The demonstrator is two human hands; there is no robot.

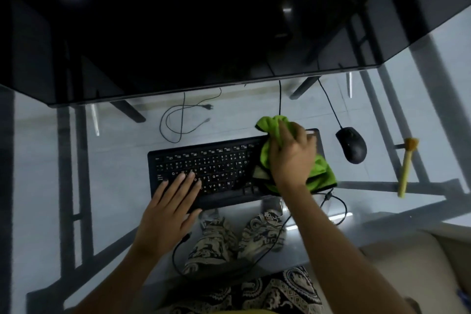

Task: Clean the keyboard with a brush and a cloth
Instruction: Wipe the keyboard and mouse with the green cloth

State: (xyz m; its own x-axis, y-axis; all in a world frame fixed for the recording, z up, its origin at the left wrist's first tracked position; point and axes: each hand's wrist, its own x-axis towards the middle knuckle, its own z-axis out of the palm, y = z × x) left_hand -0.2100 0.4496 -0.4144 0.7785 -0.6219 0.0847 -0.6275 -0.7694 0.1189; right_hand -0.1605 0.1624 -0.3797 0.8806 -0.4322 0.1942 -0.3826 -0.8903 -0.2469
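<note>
Keyboard (204,171) centred on the glass desk (114,150), monitor (193,33) behind it. Cloth (318,171) on keyboard's right end, under right hand (290,155); left hand (170,206) on its left end. Mouse (353,145) right of keyboard, brush (407,167) farther right.

Item count, glass desk (38,160):
- Keyboard (204,168): 1, centre.
- Green cloth (319,168): 1, on right end of keyboard.
- Brush (407,168): 1, far right.
- Mouse (351,145): 1, between keyboard and brush.
- Monitor (191,33): 1, far side.
- Hands: 2, left hand (169,209) and right hand (291,155).
- Loose cable with plug (183,120): 1, seen through glass, left of cloth.
</note>
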